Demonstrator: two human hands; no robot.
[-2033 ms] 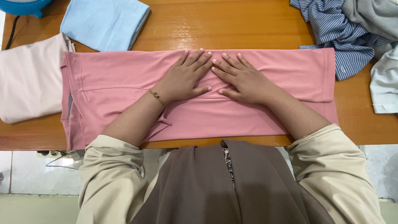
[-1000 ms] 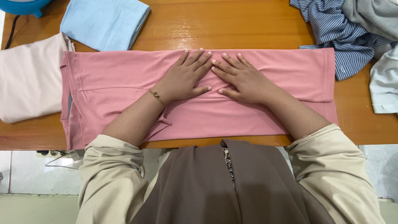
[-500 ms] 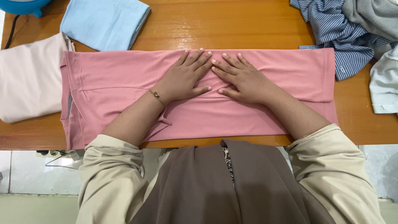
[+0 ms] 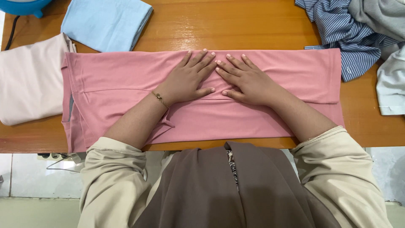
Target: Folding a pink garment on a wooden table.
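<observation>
A pink garment [image 4: 118,84] lies folded into a long band across the wooden table [image 4: 236,29], its near edge hanging slightly over the table's front. My left hand [image 4: 187,78] rests flat on its middle, fingers spread, a thin bracelet at the wrist. My right hand [image 4: 247,80] lies flat right beside it, fingertips of both hands almost touching. Neither hand grips the cloth.
A folded pale pink garment [image 4: 29,80] sits at the left edge, a folded light blue one [image 4: 105,23] behind it. A blue object [image 4: 23,6] is at the far left corner. Striped blue [image 4: 341,33], grey [image 4: 379,17] and white [image 4: 392,84] clothes pile at the right.
</observation>
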